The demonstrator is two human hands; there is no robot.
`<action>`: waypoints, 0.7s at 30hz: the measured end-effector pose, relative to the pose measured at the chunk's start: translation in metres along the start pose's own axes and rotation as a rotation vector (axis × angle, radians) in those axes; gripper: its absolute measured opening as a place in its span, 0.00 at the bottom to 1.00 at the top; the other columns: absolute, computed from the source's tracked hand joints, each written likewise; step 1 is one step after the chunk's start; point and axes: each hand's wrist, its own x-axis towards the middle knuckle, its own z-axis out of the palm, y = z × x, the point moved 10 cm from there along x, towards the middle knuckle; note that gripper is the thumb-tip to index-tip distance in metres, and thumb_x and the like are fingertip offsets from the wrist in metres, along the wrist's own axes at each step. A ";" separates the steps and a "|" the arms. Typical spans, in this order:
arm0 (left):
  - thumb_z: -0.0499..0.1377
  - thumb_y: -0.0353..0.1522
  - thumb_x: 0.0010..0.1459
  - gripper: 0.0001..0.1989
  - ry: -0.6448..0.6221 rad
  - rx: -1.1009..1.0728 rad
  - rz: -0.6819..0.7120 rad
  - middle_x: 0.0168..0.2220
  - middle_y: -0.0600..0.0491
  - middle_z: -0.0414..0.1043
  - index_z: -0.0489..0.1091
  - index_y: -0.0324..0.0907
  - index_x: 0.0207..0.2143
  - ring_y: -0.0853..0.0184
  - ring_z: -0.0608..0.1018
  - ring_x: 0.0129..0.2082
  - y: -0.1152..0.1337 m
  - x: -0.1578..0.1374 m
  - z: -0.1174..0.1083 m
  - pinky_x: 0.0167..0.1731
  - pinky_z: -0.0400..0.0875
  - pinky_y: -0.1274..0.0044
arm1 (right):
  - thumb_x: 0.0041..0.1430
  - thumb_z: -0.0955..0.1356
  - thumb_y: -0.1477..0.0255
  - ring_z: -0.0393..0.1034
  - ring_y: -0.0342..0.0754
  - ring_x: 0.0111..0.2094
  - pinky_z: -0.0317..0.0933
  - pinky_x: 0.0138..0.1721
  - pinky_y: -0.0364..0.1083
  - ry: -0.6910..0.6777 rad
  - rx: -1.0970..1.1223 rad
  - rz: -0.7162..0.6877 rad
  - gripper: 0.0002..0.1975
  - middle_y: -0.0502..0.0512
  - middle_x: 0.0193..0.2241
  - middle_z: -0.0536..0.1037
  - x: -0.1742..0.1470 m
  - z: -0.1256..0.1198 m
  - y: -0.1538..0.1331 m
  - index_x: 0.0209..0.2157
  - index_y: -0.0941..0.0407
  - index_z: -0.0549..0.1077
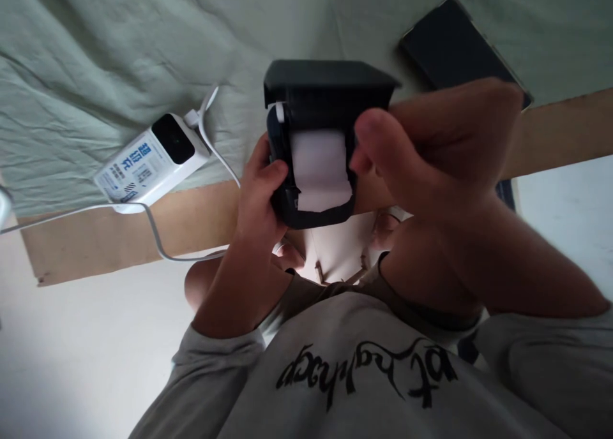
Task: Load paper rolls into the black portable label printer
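Note:
A small black printer (311, 221), its hinged lid (330, 74) raised, is held over the edge of the cloth-covered surface. Inside it lies a white paper roll (320, 161) with a ragged front end. My left hand (262, 193) is closed around the printer's left side, its thumb on the rim. At the printer's right side, my right hand (431, 152) has its fingers curled and its thumb pressed in. Whatever the right hand may pinch is hidden, and whether it touches the printer is unclear.
A white power bank (153, 161) with a white cable (205, 123) plugged in lies on the green cloth (230, 30) to the left. A dark tablet or notebook-like slab (460, 50) rests at the upper right. A wooden edge (191, 219) runs along the front.

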 end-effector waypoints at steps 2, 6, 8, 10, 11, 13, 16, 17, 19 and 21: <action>0.62 0.40 0.50 0.15 -0.012 -0.001 0.008 0.30 0.55 0.71 0.72 0.43 0.38 0.69 0.73 0.28 0.001 0.000 0.001 0.26 0.66 0.77 | 0.65 0.62 0.65 0.55 0.33 0.20 0.46 0.25 0.42 0.046 -0.092 -0.116 0.20 0.47 0.16 0.66 0.007 -0.002 -0.010 0.21 0.59 0.72; 0.59 0.36 0.52 0.13 -0.020 -0.016 0.004 0.32 0.54 0.71 0.73 0.41 0.40 0.70 0.73 0.30 0.004 -0.003 0.003 0.27 0.67 0.80 | 0.62 0.61 0.63 0.66 0.39 0.28 0.49 0.28 0.43 -0.074 -0.416 -0.128 0.14 0.48 0.28 0.75 0.019 0.020 -0.009 0.34 0.54 0.76; 0.58 0.35 0.53 0.11 -0.017 -0.019 0.007 0.30 0.54 0.70 0.73 0.42 0.37 0.71 0.72 0.29 0.005 -0.004 0.003 0.27 0.66 0.81 | 0.61 0.61 0.61 0.69 0.43 0.31 0.44 0.26 0.45 -0.209 -0.601 -0.006 0.14 0.47 0.34 0.78 0.020 0.034 0.003 0.36 0.50 0.76; 0.58 0.36 0.53 0.09 -0.019 -0.018 0.010 0.30 0.55 0.68 0.73 0.42 0.36 0.72 0.71 0.29 0.005 -0.005 0.003 0.27 0.66 0.81 | 0.60 0.62 0.62 0.69 0.45 0.30 0.40 0.25 0.46 -0.304 -0.684 0.074 0.11 0.45 0.36 0.78 0.018 0.041 0.009 0.35 0.48 0.75; 0.58 0.36 0.53 0.09 -0.019 -0.016 0.010 0.30 0.55 0.68 0.73 0.42 0.36 0.72 0.71 0.29 0.005 -0.005 0.003 0.27 0.65 0.81 | 0.59 0.63 0.63 0.67 0.44 0.27 0.39 0.24 0.46 -0.331 -0.697 0.073 0.10 0.44 0.36 0.79 0.017 0.042 0.008 0.33 0.47 0.75; 0.58 0.37 0.54 0.09 -0.015 -0.003 0.000 0.31 0.54 0.68 0.72 0.43 0.36 0.71 0.71 0.30 0.004 -0.005 0.001 0.27 0.65 0.81 | 0.59 0.62 0.65 0.63 0.43 0.23 0.38 0.22 0.47 -0.357 -0.721 0.015 0.09 0.45 0.32 0.78 0.015 0.045 0.003 0.30 0.48 0.74; 0.58 0.39 0.55 0.10 -0.019 0.017 -0.007 0.32 0.54 0.68 0.72 0.43 0.36 0.70 0.71 0.30 0.003 -0.006 0.001 0.27 0.65 0.80 | 0.59 0.63 0.66 0.57 0.42 0.17 0.36 0.21 0.48 -0.351 -0.758 -0.094 0.06 0.47 0.24 0.75 0.015 0.048 -0.006 0.33 0.46 0.72; 0.58 0.39 0.55 0.10 -0.022 0.016 -0.006 0.32 0.54 0.69 0.73 0.43 0.36 0.71 0.71 0.31 0.004 -0.006 0.001 0.28 0.65 0.80 | 0.59 0.63 0.64 0.56 0.42 0.16 0.35 0.20 0.48 -0.365 -0.768 -0.092 0.05 0.48 0.22 0.73 0.015 0.050 -0.005 0.35 0.45 0.71; 0.58 0.37 0.55 0.09 -0.027 0.003 0.000 0.31 0.54 0.69 0.73 0.43 0.36 0.72 0.70 0.30 0.006 -0.006 0.003 0.27 0.65 0.81 | 0.57 0.64 0.61 0.57 0.42 0.16 0.34 0.20 0.46 -0.421 -0.795 -0.018 0.07 0.48 0.20 0.72 0.016 0.051 0.003 0.37 0.44 0.69; 0.58 0.36 0.55 0.08 -0.030 0.001 0.002 0.31 0.55 0.69 0.73 0.42 0.35 0.72 0.71 0.29 0.008 -0.006 0.004 0.27 0.65 0.81 | 0.53 0.66 0.61 0.61 0.44 0.18 0.36 0.21 0.45 -0.455 -0.786 0.056 0.09 0.48 0.22 0.73 0.016 0.047 0.007 0.38 0.44 0.69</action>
